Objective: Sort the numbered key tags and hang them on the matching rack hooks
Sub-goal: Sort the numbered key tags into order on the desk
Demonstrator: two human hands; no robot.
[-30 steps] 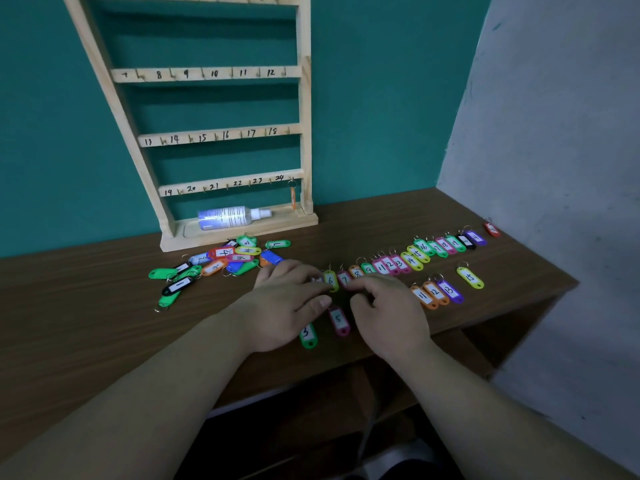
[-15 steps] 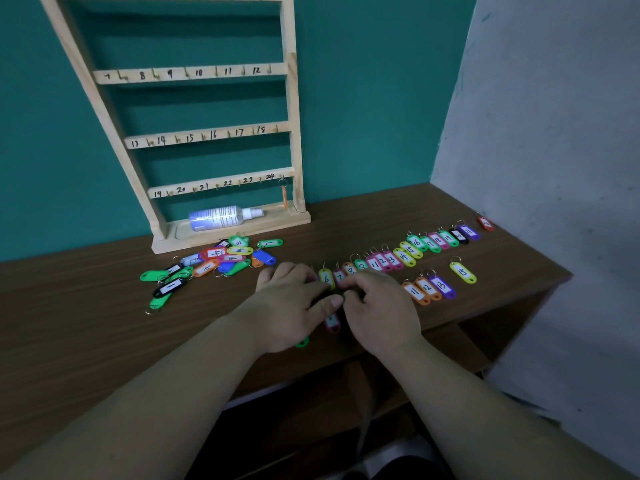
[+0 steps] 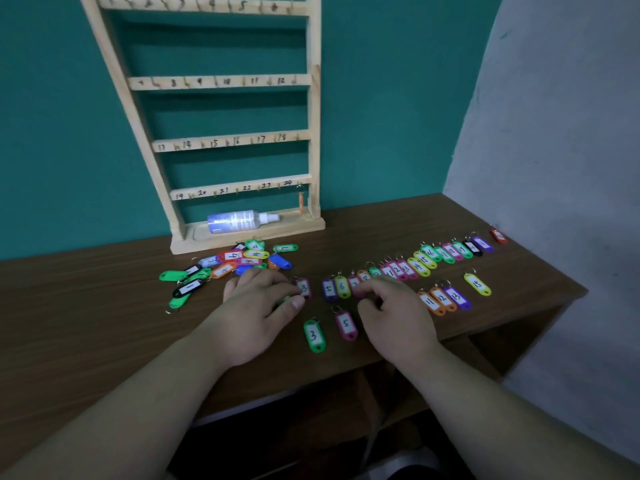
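– Looking through the head view, where are the key tags (image 3: 342,286)?
– They are spread over a brown tabletop (image 3: 104,306) in front of me. A long row of tags (image 3: 426,259) runs from my hands up and away to the right. It ends in a red tag (image 3: 498,236) near the grey wall (image 3: 554,133). A loose pile of tags (image 3: 239,259) lies to the left, just before the rack (image 3: 314,133).
– And the rack?
– It is pale wood and stands against a teal wall (image 3: 381,98), with numbered bars of hooks (image 3: 156,84). One orange tag (image 3: 300,202) hangs by the number 24. A spray bottle (image 3: 239,221) lies on its side in the base.
– What are your hands doing?
– My left hand (image 3: 256,306) lies palm down on the tabletop, fingers loosely straight, not clenched. Its thumb tip sits just beside a pink tag (image 3: 304,288). A sliver of green shows by the thumb, and I cannot tell what it is. My right hand (image 3: 394,317) has curled fingers, the index tip on the near end of the pink tag marked 7 (image 3: 353,280). Whether it pinches that tag I cannot tell.
– Anything nearer to you?
– A green tag marked 3 (image 3: 314,336) and a pink tag marked 5 (image 3: 346,325) lie between my hands, apart from the row. Right of my right hand lie an orange 11 (image 3: 429,301), an orange 12 (image 3: 443,298) and a purple 13 (image 3: 458,296).
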